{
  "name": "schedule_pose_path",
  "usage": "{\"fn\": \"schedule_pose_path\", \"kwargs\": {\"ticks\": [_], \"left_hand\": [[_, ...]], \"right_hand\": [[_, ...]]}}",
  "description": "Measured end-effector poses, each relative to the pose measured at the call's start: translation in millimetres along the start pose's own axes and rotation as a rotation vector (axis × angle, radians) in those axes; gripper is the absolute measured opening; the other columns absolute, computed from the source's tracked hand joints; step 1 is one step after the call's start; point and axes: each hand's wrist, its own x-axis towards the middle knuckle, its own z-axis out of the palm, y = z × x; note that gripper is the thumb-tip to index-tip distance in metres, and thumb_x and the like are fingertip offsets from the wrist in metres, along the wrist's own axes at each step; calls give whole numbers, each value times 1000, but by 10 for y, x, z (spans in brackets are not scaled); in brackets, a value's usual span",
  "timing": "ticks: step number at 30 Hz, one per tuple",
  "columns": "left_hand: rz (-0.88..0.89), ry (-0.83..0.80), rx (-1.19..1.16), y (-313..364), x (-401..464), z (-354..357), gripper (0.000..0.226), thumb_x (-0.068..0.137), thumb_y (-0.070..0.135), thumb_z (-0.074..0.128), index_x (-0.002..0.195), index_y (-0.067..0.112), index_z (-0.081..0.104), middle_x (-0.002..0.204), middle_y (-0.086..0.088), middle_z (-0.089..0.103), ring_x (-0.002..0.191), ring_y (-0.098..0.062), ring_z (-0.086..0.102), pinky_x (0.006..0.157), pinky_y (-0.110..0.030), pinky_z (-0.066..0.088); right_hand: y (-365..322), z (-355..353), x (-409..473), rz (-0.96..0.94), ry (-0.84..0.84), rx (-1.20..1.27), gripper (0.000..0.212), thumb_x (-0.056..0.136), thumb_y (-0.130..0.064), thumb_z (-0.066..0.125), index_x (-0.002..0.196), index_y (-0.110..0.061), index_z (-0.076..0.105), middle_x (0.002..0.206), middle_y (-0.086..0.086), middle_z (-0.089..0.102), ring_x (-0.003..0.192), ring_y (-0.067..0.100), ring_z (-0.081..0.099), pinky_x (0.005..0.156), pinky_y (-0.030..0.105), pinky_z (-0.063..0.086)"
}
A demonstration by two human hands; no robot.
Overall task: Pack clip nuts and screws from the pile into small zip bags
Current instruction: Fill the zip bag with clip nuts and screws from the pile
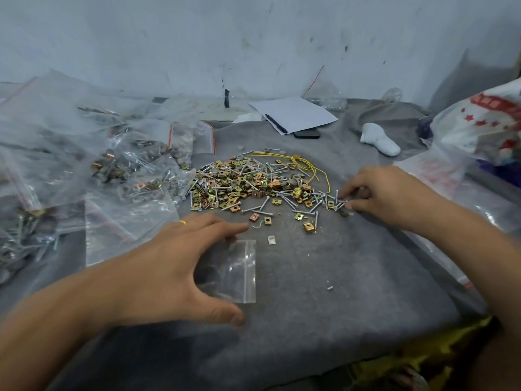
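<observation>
Grey cloth (338, 277) carries the pile (253, 184). Step: gathering screws (335, 203), pinched by right hand (386, 193) at pile's right edge. Left hand (174, 263), fingers spread (holding nothing), hovers over empty zip bag (239, 272). Next: grasp and open bag.

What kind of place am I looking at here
Likely a makeshift hand-packing bench: a loose pile of clip nuts and screws on grey cloth, filled zip bags heaped left, against a scuffed wall.

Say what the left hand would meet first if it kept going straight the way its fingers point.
Probably the loose clip nuts just beyond its fingertips, then the main pile. The left hand hovers over the empty zip bag; its height above the cloth is unclear.
</observation>
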Motion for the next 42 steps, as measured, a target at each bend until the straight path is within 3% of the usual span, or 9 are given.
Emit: {"fn": "schedule_pose_path", "kwargs": {"ticks": [5,8,14,19,24,29,33,38,42], "left_hand": [[-12,-1,26,16,-23,-24,115,53,104,52,151,46,37,136,42,32,133,12,35,116,-23,32],[-36,-8,38,16,-10,0,114,52,106,48,149,48,37,137,41,31,132,6,38,116,-30,35],[-111,-23,61,60,47,68,119,44,108,49,148,51,37,132,38,31,126,1,40,113,-31,38],[-138,-30,13,152,86,98,106,44,100,60,139,56,41,125,39,29,118,7,30,105,-23,31],[-150,-50,-114,208,80,82,94,47,91,72,129,59,41,126,36,36,126,2,38,110,-33,40],[-122,61,-249,227,92,65,83,55,76,78,129,55,47,129,29,48,129,1,46,110,-36,43],[-115,136,-270,227,83,51,75,63,62,89,127,54,52,127,30,54,124,7,50,105,-26,43],[-128,167,-210,214,93,71,78,62,65,87,129,58,48,122,34,52,121,7,49,106,-27,43],[-127,159,-221,211,90,98,85,57,65,91,130,59,46,125,35,50,124,9,47,108,-25,43]], "right_hand": [[-31,-41,-8,-51,-19,0,14,86,-28,83,85,-39,73,87,-15,67,83,9,67,82,40,56],[-25,-16,-25,-87,-25,-10,13,88,-22,80,86,-31,71,84,-14,62,77,7,62,78,32,50],[-9,1,-91,-102,-87,35,12,91,-21,76,88,-23,64,91,-6,54,82,6,56,80,28,44],[-38,-22,-117,-88,-81,29,12,91,-24,78,87,-24,68,90,-8,58,81,8,60,78,28,45],[-52,-17,-142,-107,-98,0,11,92,-21,75,88,-20,65,88,-6,58,83,16,58,83,36,48],[17,13,-150,-60,-46,39,14,94,-19,70,88,-22,59,82,-4,63,76,15,58,72,36,45],[41,53,-130,-47,-2,90,16,100,-19,62,89,-23,51,79,-4,62,74,13,57,68,36,43],[-86,-41,-158,-57,109,398,11,99,-14,65,96,-20,57,80,-2,70,76,24,67,77,45,56],[-492,-121,-395,-111,-15,986,17,87,-19,71,97,-7,64,82,11,75,69,24,68,68,30,60]]}}
